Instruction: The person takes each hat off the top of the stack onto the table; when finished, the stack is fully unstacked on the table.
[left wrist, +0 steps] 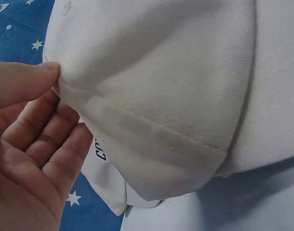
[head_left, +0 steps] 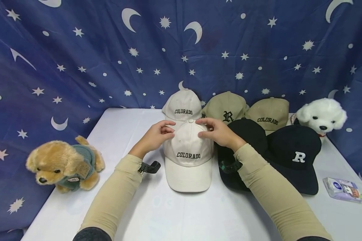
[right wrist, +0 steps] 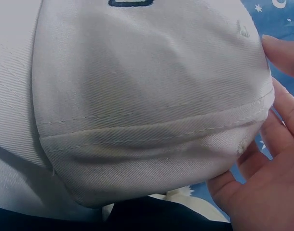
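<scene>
A cream baseball cap (head_left: 188, 144) lettered COLORADO stands on the white table, its brim facing me. My left hand (head_left: 155, 136) pinches the left side of its crown; in the left wrist view the thumb (left wrist: 26, 82) is on the cloth and the other fingers are partly hidden behind it. On the opposite side, my right hand (head_left: 221, 134) holds the crown between thumb and fingers near the top button. The right wrist view has those fingers (right wrist: 277, 134) against the back edge. Directly behind is another cream COLORADO cap (head_left: 182, 103).
Two tan caps, one with a black R (head_left: 226, 103) and one lettered COLORADO (head_left: 268, 112), stand behind two black caps (head_left: 292, 147) at right. A white plush dog (head_left: 322, 115) and a tissue pack (head_left: 344, 189) are farther right. A brown plush dog (head_left: 66, 164) sits left.
</scene>
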`<state>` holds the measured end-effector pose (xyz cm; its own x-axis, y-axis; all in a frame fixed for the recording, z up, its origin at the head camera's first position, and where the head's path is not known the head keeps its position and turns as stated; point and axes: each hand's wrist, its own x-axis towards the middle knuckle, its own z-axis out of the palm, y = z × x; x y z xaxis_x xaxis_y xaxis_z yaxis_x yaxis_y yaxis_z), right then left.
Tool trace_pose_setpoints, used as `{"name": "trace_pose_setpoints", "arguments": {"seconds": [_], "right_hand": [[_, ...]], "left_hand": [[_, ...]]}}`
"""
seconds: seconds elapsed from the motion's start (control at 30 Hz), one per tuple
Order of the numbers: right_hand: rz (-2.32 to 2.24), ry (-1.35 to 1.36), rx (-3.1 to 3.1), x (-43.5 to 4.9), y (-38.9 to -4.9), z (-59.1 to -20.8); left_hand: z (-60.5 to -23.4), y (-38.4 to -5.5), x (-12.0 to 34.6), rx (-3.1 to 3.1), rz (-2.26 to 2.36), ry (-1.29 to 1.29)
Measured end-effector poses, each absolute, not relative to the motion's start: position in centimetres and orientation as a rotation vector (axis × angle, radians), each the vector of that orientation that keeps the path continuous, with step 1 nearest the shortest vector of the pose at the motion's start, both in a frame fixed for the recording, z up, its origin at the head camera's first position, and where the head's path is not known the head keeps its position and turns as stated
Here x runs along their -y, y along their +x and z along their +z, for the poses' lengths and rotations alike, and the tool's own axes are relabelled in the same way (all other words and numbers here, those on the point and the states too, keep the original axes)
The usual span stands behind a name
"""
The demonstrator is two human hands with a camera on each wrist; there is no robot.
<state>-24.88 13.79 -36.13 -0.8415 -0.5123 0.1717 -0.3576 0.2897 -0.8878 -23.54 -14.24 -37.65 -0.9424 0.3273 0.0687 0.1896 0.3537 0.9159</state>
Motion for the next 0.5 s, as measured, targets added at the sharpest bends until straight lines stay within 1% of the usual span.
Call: {"name": "trace_pose_setpoints", "arguments": {"seconds": [0.5], "right_hand": [[-1.595,-0.804,-2.396,-13.84,-24.65,-35.98]], "left_hand": [[-37.48,-24.6,14.38,-2.488,1.653,0.44]]}}
